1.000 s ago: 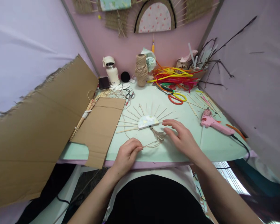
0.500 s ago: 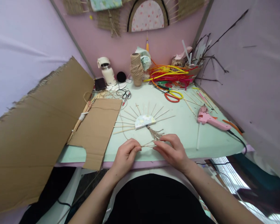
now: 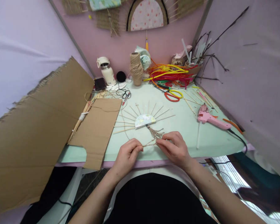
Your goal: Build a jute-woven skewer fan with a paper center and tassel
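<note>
Thin tan twine point(image 3: 150, 143) stretches in a small loop between my two hands, just above the table's near edge. My left hand point(image 3: 128, 155) pinches it between thumb and forefinger. The fingertips of my right hand point(image 3: 174, 147) are closed on its other end. Just beyond my hands lies a half-round piece point(image 3: 145, 120) covered in pale floral fabric, with thin sticks fanning out from its curved edge. A frayed twine tassel point(image 3: 155, 132) hangs off its straight side, close to my right fingers. A strand of twine runs away from my left hand toward the back left.
A cardboard sheet point(image 3: 100, 124) and a bundle of sticks point(image 3: 80, 119) lie at left, beside a tall cardboard panel point(image 3: 37, 133). A pink glue gun point(image 3: 212, 119) rests at right. Scissors point(image 3: 171, 93), a twine spool point(image 3: 136, 70), pipe cleaners point(image 3: 169, 74) and an open bottle point(image 3: 108, 74) stand farther back.
Both hands have shifted slightly right, the right one a little more. The right fingers have drawn closer together on the twine. The fabric-covered piece stays put.
</note>
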Tool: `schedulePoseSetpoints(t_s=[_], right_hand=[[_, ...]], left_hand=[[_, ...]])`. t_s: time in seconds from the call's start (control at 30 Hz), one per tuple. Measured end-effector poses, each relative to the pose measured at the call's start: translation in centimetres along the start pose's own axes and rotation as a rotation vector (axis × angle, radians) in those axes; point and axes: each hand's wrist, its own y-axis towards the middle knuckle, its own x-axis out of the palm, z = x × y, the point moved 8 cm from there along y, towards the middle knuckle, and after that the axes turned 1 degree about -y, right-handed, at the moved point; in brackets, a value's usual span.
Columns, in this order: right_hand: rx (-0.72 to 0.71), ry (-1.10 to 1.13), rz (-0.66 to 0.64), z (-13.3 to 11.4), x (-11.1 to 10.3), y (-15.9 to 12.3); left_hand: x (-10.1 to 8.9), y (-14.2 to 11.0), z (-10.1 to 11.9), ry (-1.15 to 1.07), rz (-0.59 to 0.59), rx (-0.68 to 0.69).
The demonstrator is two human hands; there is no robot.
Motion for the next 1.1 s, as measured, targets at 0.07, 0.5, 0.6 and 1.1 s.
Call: schedulePoseSetpoints(t_s=[0.07,0.5,0.6,1.1], right_hand=[[0.024,0.025,-0.037,0.1,0.1,0.2],[0.487,0.202,-0.329,3.6,0.8,-0.7],[0.534,0.200,-0.333,4.2,0.9,-1.0],[0.580,0.170,-0.340,4.8,0.6,-1.3]], left_hand=[[-0.1,0.2,-0.1,0.034,-0.002,-0.014],[1.0,1.4,-1.1,0.307,-0.101,-0.136],[0.9,1.2,-0.8,0.294,-0.120,-0.109],[1.0,1.1,-0.6,0.225,-0.064,-0.079]])
